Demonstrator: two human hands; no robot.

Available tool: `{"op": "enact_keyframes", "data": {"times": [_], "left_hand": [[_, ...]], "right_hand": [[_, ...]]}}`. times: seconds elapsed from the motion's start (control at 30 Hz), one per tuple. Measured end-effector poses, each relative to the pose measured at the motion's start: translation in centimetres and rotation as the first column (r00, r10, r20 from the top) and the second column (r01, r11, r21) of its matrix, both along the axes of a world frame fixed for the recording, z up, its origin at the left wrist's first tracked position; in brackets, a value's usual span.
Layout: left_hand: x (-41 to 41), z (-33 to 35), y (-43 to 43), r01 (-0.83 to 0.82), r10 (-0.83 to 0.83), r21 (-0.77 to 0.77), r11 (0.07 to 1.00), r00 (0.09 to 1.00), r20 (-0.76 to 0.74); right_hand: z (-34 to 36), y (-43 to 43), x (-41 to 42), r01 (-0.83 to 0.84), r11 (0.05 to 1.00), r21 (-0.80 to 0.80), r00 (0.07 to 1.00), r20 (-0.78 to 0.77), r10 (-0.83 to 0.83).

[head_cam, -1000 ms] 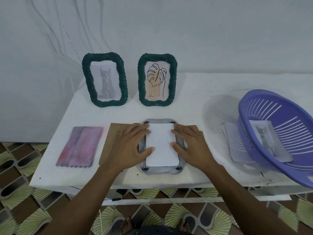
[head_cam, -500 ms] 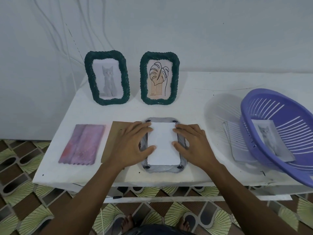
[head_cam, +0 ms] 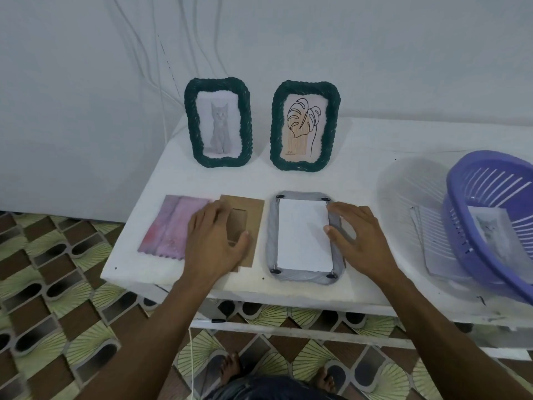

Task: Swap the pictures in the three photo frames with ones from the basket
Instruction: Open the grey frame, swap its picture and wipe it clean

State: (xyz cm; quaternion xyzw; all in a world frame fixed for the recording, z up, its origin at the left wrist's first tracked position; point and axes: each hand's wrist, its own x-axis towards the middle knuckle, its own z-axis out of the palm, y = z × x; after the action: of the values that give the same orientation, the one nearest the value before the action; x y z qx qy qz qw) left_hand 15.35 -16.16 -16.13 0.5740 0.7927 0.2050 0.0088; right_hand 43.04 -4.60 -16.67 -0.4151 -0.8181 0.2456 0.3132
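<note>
Head view: white table (head_cam: 360, 157) set with all items. Grey rectangular photo frame (head_cam: 272, 241) laid face down near front edge, white paper sheet (head_cam: 302, 235) seated in its back. Right grip (head_cam: 360, 241) spread wide, nothing held: fingers rested on frame's right rim, thumb pressed on sheet. Left grip (head_cam: 215, 241) relaxed, nothing held, laid flat on brown cardboard backing board (head_cam: 253, 209) just left of frame. Pink wavy-edged picture (head_cam: 164, 226) laid touching board's left edge. Dark green braided frame with grey cat picture (head_cam: 217, 124) and dark green braided frame with leaf line drawing (head_cam: 305, 125) stood upright at back. Purple slotted plastic basket (head_cam: 504, 180) tilted at right, cat print (head_cam: 490, 230) inside, stacked sheets (head_cam: 429, 238) partly beneath.
</note>
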Motion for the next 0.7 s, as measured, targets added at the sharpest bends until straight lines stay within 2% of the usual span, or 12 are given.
{"op": "enact_keyframes", "data": {"times": [0.27, 0.37, 0.53, 0.7], "left_hand": [[1.0, 1.6, -0.5, -0.056, 0.02, 0.132, 0.99, 0.965, 0.263], [2.3, 3.2, 0.0, -0.065, 0.003, 0.209, 0.976, 0.959, 0.283], [6.2, 5.6, 1.6, 0.019, -0.086, 0.281, 0.96, 0.97, 0.228], [8.1, 4.9, 2.2, 0.047, -0.132, 0.284, 0.958, 0.948, 0.289]], "right_hand": [[0.7, -0.4, -0.2, 0.044, 0.999, -0.008, 0.997, -0.07, -0.045], [2.4, -1.0, -1.3, 0.062, 0.998, 0.023, 0.99, -0.128, -0.059], [5.9, -2.1, -3.8, -0.028, 0.986, -0.165, 0.958, -0.287, -0.02], [6.8, -1.8, -3.0, 0.005, 0.949, -0.317, 0.901, -0.41, -0.141]]}}
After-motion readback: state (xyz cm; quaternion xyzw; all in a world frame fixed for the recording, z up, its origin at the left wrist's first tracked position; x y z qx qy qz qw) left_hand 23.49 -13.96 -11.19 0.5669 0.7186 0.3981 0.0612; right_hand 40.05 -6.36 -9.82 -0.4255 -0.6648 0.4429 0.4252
